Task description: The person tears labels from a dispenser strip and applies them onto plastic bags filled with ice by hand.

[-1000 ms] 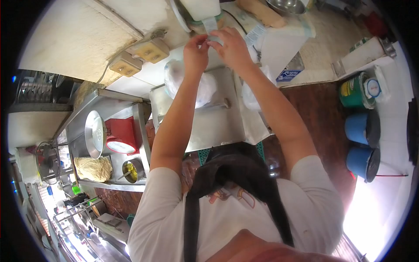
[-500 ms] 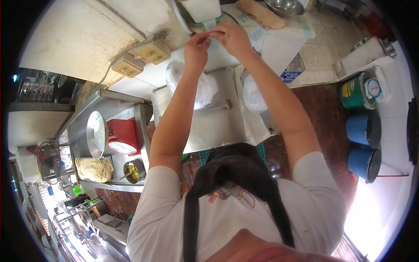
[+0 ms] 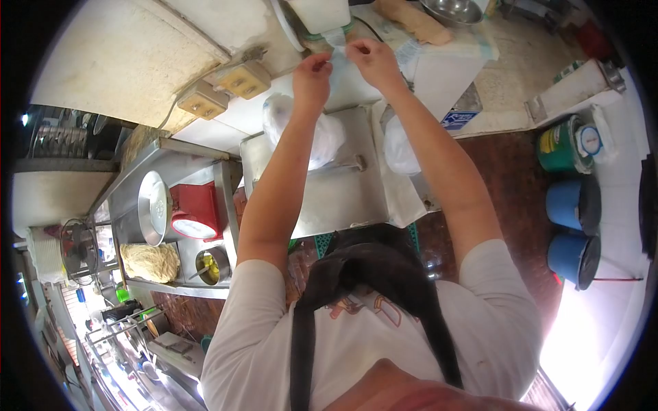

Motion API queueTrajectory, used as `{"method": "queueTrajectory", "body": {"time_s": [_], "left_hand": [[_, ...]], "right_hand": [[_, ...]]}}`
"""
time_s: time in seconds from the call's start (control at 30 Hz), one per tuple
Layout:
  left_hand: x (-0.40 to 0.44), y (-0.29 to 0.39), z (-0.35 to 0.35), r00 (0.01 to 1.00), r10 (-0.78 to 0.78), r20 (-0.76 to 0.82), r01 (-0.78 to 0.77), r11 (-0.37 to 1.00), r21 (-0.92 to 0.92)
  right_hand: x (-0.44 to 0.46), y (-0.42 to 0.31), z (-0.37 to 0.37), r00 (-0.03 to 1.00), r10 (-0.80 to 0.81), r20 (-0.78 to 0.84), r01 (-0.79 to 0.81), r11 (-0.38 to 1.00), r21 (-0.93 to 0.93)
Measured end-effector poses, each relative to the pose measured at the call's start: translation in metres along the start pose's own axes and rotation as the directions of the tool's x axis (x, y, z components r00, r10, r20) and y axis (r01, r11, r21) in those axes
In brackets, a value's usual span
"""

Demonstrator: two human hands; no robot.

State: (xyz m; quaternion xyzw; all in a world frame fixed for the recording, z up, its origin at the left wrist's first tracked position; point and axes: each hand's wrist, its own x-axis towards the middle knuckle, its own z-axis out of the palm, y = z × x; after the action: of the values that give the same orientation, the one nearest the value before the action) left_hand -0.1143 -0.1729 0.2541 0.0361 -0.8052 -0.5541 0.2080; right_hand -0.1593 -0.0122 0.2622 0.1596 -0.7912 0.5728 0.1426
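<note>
My left hand (image 3: pixel 313 81) and my right hand (image 3: pixel 374 63) are raised over the far end of the steel counter, a short gap apart. Both have their fingertips pinched on what looks like a clear plastic bag (image 3: pixel 337 75), thin and hard to see against the white wall. Just beyond my fingers stands a white container (image 3: pixel 321 15) with a strip of see-through plastic below it. Under my left forearm lies a filled white plastic bag (image 3: pixel 327 142) on the steel surface (image 3: pixel 343 198). Another white bag (image 3: pixel 399 147) is partly hidden by my right forearm.
At left, a red weighing scale (image 3: pixel 194 211) with a metal pan (image 3: pixel 155 207) stands beside a pot (image 3: pixel 211 266) and a tan bundle (image 3: pixel 149 263). Outlet boxes (image 3: pixel 243 81) are on the wall. Blue buckets (image 3: pixel 573 260) line the right side. A metal bowl (image 3: pixel 452 9) sits at the back.
My hands were touching at the fingertips and have drawn apart, the right one moving to the right and the left staying nearly in place. The filled bags have not moved.
</note>
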Motion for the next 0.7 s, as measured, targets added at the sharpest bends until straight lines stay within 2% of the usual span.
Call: {"method": "queueTrajectory", "body": {"time_s": [0.13, 0.23, 0.3, 0.4, 0.5, 0.53, 0.6, 0.63, 0.67, 0.7], "left_hand": [[0.000, -0.004, 0.000, 0.999, -0.035, -0.003, 0.035, 0.999, 0.008], [0.001, -0.011, 0.001, 0.999, -0.037, -0.014, 0.037, 0.999, 0.009], [0.004, -0.017, 0.002, 0.999, -0.022, -0.023, 0.022, 1.000, 0.000], [0.000, -0.019, -0.001, 1.000, -0.010, -0.002, 0.010, 0.995, 0.101], [-0.006, -0.015, -0.005, 0.993, -0.113, 0.027, 0.112, 0.992, 0.053], [-0.014, 0.001, -0.011, 0.999, 0.043, -0.029, -0.040, 0.992, 0.118], [-0.032, 0.033, -0.035, 0.933, 0.345, -0.101, -0.308, 0.912, 0.272], [-0.036, 0.042, -0.055, 0.917, 0.390, -0.077, -0.360, 0.897, 0.257], [-0.036, 0.044, -0.079, 0.862, 0.506, -0.024, -0.456, 0.797, 0.396], [-0.041, 0.054, -0.098, 0.875, 0.484, 0.011, -0.432, 0.771, 0.467]], "right_hand": [[-0.001, 0.000, 0.002, 0.999, 0.038, 0.011, -0.039, 0.998, 0.049], [0.000, -0.007, 0.003, 0.998, -0.045, -0.047, 0.046, 0.999, 0.026], [0.001, -0.015, 0.000, 0.998, -0.029, -0.047, 0.032, 0.997, 0.071], [0.002, -0.030, -0.009, 0.995, 0.049, -0.082, -0.035, 0.986, 0.161], [-0.001, -0.030, -0.011, 0.987, 0.100, -0.129, -0.064, 0.965, 0.253], [-0.004, -0.032, -0.013, 0.983, 0.110, -0.147, -0.065, 0.958, 0.280], [-0.026, -0.041, -0.022, 0.979, 0.136, -0.149, -0.101, 0.969, 0.225], [-0.043, -0.045, -0.023, 0.977, 0.159, -0.145, -0.128, 0.971, 0.200], [-0.059, -0.039, -0.017, 0.980, 0.160, -0.119, -0.134, 0.971, 0.200], [-0.076, -0.028, -0.009, 0.983, 0.159, -0.096, -0.138, 0.970, 0.199]]}}
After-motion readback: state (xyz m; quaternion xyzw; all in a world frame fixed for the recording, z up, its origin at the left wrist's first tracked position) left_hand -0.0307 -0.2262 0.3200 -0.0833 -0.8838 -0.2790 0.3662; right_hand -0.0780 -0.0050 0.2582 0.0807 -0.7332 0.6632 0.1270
